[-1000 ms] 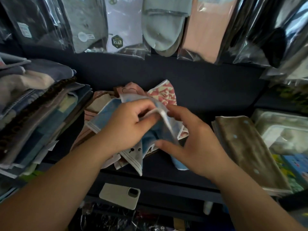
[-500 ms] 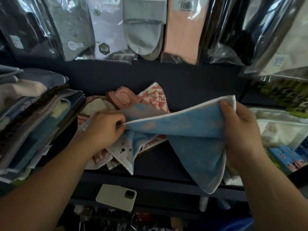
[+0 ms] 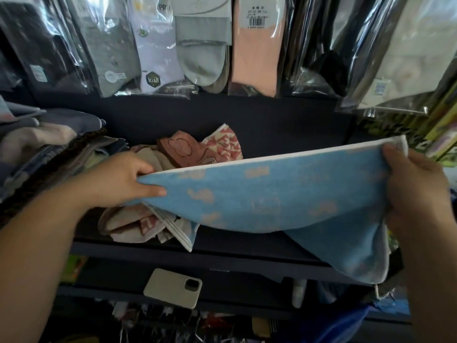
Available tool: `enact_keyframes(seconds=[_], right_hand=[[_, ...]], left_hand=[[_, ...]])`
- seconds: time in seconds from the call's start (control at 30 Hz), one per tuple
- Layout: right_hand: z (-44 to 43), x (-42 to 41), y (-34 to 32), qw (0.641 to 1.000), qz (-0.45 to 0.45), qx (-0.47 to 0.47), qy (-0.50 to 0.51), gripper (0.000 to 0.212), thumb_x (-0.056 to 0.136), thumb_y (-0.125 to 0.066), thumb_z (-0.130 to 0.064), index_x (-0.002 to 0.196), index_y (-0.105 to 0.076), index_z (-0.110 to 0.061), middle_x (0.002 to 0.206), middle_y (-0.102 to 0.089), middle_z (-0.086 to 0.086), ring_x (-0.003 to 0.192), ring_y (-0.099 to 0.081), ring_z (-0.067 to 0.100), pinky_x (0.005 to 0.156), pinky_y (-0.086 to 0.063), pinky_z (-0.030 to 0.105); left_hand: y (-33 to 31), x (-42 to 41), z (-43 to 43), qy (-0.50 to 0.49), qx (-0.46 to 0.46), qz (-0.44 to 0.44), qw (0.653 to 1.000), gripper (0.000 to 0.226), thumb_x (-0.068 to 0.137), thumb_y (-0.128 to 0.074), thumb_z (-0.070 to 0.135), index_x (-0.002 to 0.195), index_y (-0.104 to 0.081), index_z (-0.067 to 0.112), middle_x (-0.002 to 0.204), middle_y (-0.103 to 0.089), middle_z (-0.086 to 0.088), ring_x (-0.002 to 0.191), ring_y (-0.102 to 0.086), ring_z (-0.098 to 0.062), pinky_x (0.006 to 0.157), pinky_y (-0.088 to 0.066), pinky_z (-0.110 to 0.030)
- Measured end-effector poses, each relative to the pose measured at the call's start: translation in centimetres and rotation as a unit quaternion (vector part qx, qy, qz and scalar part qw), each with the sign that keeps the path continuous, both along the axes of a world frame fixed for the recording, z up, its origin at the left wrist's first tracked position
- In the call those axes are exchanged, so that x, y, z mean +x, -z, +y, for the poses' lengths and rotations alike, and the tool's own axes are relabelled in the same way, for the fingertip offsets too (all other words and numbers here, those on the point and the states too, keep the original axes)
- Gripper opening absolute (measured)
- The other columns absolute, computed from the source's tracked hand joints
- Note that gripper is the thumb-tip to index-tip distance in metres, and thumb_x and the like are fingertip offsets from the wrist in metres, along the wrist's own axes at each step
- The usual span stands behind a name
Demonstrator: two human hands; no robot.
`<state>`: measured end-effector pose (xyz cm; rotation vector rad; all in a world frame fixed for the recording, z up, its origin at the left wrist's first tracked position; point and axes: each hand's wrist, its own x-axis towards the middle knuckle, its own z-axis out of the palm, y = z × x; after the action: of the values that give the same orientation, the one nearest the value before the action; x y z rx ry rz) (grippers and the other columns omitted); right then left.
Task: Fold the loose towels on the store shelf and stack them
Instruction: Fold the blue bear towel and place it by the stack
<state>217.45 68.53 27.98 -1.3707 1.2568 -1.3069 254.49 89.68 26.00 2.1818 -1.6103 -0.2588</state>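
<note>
Above the shelf (image 3: 247,243), left grip (image 3: 118,179) and right grip (image 3: 418,189) each pinch a corner of the blue towel (image 3: 272,199) — pull the top edge taut, then fold.

On my feed I see a dark navy shelf (image 3: 247,243) with a back panel (image 3: 284,125) of the same dull colour. Above it hangs a row of sock packets (image 3: 205,50) in clear plastic, grey, white, peach and black, and bright light glares off the wrappers. Below the shelf's front edge, a lower ledge (image 3: 235,288) carries a phone (image 3: 173,288) in a beige case, camera side up. Under that I make out only dark, blurred clutter. Yellow-green packaging (image 3: 442,129) stands at far right.
</note>
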Motion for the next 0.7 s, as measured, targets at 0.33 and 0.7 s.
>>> enact_keyframes(seconds=[0.33,0.7], right_hand=[[0.1,-1.9,-2.0,0.934,0.331,-0.127,-0.044,0.034,0.082,-0.044,-0.067,0.095,-0.064,-0.043,0.081,-0.070,0.008,0.079,-0.065,0.039,0.079,-0.055,0.058],[-7.6,3.0,2.8,0.904,0.423,-0.058,0.032,0.047,0.101,-0.040,-0.041,0.119,-0.063,-0.004,0.114,-0.063,0.034,0.107,-0.060,0.052,0.087,-0.048,0.050]], left_hand=[[-2.2,3.7,4.9,0.023,-0.125,0.338,0.933,0.007,0.066,-0.074,0.017,0.067,-0.069,0.014,0.060,-0.065,-0.008,0.050,-0.060,-0.012,0.047,-0.046,-0.015],[3.3,5.3,-5.0,-0.151,-0.089,0.010,0.984,0.020,0.077,-0.085,0.024,0.069,-0.069,0.016,0.066,-0.068,-0.001,0.065,-0.065,-0.027,0.059,-0.045,-0.029]])
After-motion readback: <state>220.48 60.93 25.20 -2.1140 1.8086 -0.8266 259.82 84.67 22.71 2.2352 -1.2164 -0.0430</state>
